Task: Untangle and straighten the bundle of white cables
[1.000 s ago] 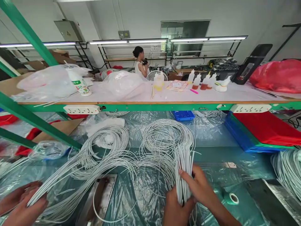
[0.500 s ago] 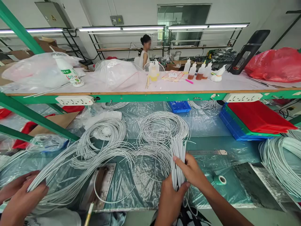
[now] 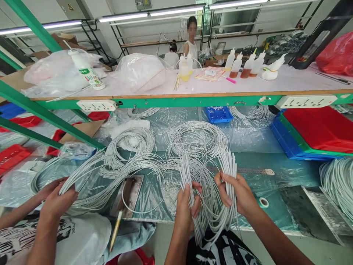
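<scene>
My left hand is closed around a bundle of thin white cables that stands nearly upright. Level with it, my right hand grips a second bundle of white cables, its ends pointing away from me. Between the hands the cables hang down and curve together near my lap. Just beyond them a large loose coil of white cable lies on the bench, with more strands spreading toward the left. A steel ruler and a roll of tape lie right of my right hand.
At the left, a co-worker's hands hold another cable bundle. Stacked red, green and blue trays stand right, near another cable coil. A shelf with bottles and power strips crosses above the bench. A brush handle juts over the front edge.
The single bundle is parted into two, one in each hand; my hands have moved apart. The view has shifted. A person now stands in the background beside a seated one.
</scene>
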Demonstrator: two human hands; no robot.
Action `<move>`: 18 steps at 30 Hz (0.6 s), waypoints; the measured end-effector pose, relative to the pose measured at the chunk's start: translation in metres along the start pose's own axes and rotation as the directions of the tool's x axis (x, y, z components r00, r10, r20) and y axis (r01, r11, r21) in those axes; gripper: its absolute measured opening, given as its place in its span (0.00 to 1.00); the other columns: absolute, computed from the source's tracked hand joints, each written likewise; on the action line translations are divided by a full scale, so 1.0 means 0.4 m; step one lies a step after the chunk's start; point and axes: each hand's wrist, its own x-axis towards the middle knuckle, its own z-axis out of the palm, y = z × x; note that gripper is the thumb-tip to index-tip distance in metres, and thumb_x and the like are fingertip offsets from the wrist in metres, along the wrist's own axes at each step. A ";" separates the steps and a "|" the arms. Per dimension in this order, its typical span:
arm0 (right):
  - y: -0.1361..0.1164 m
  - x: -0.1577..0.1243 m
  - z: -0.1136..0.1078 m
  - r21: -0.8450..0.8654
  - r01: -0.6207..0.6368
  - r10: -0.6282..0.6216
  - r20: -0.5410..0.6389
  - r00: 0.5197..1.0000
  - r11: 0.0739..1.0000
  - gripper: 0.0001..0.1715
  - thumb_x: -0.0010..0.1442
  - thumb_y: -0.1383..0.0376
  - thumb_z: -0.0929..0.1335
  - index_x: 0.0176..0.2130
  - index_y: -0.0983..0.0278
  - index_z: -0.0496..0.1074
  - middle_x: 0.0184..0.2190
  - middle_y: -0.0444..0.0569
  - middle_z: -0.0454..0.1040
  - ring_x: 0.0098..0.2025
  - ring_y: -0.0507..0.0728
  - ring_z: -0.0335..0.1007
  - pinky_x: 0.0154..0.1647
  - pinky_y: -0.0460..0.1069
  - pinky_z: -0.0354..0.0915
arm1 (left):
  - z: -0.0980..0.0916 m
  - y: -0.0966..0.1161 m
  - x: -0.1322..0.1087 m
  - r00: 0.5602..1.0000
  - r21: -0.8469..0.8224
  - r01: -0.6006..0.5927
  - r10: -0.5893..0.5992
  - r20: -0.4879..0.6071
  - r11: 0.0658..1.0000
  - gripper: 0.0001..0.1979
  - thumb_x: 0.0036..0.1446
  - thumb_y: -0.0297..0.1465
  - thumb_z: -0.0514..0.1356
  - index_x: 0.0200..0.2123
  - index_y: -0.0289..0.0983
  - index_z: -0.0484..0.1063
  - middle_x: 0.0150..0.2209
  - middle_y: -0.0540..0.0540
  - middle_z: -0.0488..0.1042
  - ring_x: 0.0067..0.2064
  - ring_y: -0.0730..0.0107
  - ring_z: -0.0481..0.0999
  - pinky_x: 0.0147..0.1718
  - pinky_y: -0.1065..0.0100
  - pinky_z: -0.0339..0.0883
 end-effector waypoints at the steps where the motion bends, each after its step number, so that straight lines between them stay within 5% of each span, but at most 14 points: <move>1: -0.005 -0.005 -0.011 0.014 -0.032 0.032 0.016 0.999 0.999 0.21 0.58 0.50 0.70 0.29 0.64 0.66 0.21 0.39 0.65 0.11 0.44 0.46 0.11 0.43 0.50 | 0.009 0.007 0.000 1.000 -0.040 -0.004 0.004 0.008 0.999 0.25 0.58 0.52 0.60 0.37 0.33 0.74 0.32 0.48 0.72 0.13 0.91 0.48 0.11 0.79 0.41; 7: -0.008 -0.035 -0.026 -0.115 -0.138 0.152 0.127 0.980 0.984 0.30 0.60 0.47 0.69 0.20 0.62 0.57 0.12 0.33 0.47 0.13 0.44 0.39 0.13 0.43 0.43 | 0.091 0.021 -0.007 1.000 -0.092 -0.018 0.016 -0.013 0.996 0.23 0.56 0.49 0.61 0.36 0.33 0.74 0.31 0.49 0.72 0.12 0.89 0.51 0.10 0.79 0.45; 12: 0.008 -0.047 0.021 -0.369 0.004 0.068 0.182 0.981 0.929 0.14 0.59 0.56 0.70 0.30 0.63 0.69 0.20 0.43 0.73 0.23 0.54 0.71 0.26 0.47 0.66 | 0.151 -0.007 -0.010 0.975 -0.067 0.036 -0.049 -0.215 0.997 0.30 0.42 0.56 0.67 0.29 0.33 0.71 0.15 0.57 0.57 0.13 0.84 0.48 0.11 0.78 0.44; 18: 0.000 -0.054 -0.012 -0.556 0.136 0.012 0.255 0.967 0.820 0.17 0.61 0.57 0.64 0.26 0.64 0.70 0.21 0.47 0.75 0.27 0.58 0.73 0.34 0.51 0.67 | 0.161 -0.082 -0.029 0.931 0.077 0.006 0.023 -0.363 0.997 0.32 0.41 0.60 0.65 0.31 0.36 0.70 0.22 0.51 0.67 0.24 0.71 0.68 0.19 0.74 0.59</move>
